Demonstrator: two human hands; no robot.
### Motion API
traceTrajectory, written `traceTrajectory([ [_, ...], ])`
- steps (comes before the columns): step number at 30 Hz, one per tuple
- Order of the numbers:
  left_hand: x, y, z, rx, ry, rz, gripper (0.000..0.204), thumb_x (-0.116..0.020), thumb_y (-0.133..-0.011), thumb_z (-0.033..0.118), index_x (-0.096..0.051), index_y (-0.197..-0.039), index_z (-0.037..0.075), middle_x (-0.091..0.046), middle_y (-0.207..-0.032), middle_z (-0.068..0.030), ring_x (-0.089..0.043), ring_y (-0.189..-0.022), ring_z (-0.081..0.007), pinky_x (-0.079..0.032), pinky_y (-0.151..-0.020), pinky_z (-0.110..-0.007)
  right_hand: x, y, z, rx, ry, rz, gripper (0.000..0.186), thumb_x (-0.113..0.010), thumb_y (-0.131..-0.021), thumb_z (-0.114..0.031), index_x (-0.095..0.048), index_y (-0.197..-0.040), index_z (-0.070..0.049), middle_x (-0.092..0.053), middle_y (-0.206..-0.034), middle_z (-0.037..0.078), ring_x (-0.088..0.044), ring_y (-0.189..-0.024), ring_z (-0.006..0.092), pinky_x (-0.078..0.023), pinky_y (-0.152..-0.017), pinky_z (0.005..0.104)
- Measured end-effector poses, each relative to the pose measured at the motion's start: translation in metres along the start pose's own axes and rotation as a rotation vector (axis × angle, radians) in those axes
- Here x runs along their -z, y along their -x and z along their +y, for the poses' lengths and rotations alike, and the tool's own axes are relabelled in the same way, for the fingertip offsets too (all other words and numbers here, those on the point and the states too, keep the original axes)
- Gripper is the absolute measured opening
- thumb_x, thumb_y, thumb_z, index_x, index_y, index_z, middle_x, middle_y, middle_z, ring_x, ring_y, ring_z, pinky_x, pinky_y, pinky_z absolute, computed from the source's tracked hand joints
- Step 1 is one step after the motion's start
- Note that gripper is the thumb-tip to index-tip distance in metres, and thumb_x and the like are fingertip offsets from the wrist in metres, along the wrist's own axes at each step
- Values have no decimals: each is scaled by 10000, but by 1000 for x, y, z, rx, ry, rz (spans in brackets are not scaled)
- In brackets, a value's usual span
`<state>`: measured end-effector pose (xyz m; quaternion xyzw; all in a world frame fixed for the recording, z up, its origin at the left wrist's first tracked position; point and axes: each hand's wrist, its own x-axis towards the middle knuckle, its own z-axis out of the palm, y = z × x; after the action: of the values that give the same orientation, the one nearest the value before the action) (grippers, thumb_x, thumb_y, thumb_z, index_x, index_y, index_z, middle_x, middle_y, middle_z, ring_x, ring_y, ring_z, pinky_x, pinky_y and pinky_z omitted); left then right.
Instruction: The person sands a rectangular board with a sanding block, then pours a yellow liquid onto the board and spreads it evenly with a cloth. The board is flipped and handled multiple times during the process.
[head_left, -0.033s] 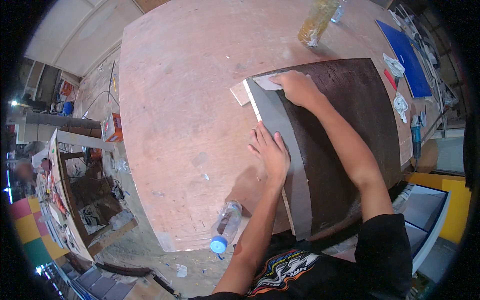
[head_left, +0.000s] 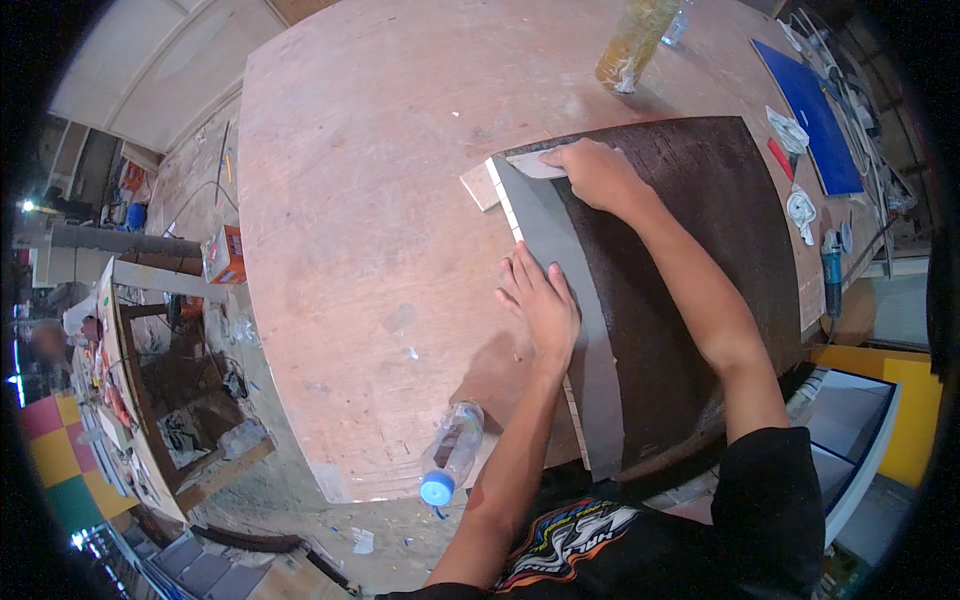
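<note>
A dark brown sheet [head_left: 690, 290], slightly glossy, covers a board on the worktable. A grey strip [head_left: 600, 370] runs along its left side, beside a pale segmented edge. My right hand [head_left: 597, 175] is closed on a flat, pale scraper [head_left: 538, 165], whose blade lies at the far left corner, over the grey strip. My left hand [head_left: 545, 310] rests flat on the strip with its fingers apart, the tips reaching the board's left edge. Poking out from under the far left corner is a small wooden piece [head_left: 481, 188].
A clear bottle with a blue cap [head_left: 437, 487] lies near the table's front edge. At the far side stands a bottle of yellowish stuff [head_left: 635, 50]. Crumpled white cloths [head_left: 801, 212], a red-handled tool [head_left: 780, 158], a blue panel [head_left: 812, 120] and a power tool [head_left: 831, 270] lie right.
</note>
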<state>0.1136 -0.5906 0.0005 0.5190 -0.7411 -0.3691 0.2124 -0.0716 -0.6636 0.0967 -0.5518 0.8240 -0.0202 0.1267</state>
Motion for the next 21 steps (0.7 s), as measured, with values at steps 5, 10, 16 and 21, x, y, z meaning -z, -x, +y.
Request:
traceTrajectory([
  [5,-6,-5,-3,-33,32,32,587,-408,-1040,255,-255,-1550,7,-341,-1557,-195,-220,-1483,-409,-90,-1150,-672,-9,0,9,38,-14,161,435,-496,-921,-46,-673,-1292,-188,-686,-1187,173,-638,-1109,407,-490,-928,566],
  [10,-14,-4,-14,-57,29,59,554,-370,-1056,229,-265,-1551,5,-346,-1565,-173,-230,-1481,-394,-86,-1167,-644,18,34,12,35,38,-135,517,-552,-827,61,-688,-1265,-176,-695,-1126,192,-649,-1044,427,-513,-915,467],
  [16,-14,-7,-22,-75,106,91,524,-326,-1072,234,-288,-1547,18,-378,-1549,-173,-238,-1478,-388,-47,-1181,-618,-8,151,17,110,-75,-175,524,-564,-805,82,-691,-1253,-160,-697,-1126,171,-650,-1050,388,-515,-900,456],
  [21,-20,-8,-25,-144,111,98,521,-327,-1068,227,-295,-1543,15,-409,-1522,-184,-255,-1464,-395,-61,-1172,-631,-52,297,8,21,33,-199,446,-542,-910,-38,-638,-1302,-228,-658,-1257,71,-583,-1219,359,-467,-953,620],
])
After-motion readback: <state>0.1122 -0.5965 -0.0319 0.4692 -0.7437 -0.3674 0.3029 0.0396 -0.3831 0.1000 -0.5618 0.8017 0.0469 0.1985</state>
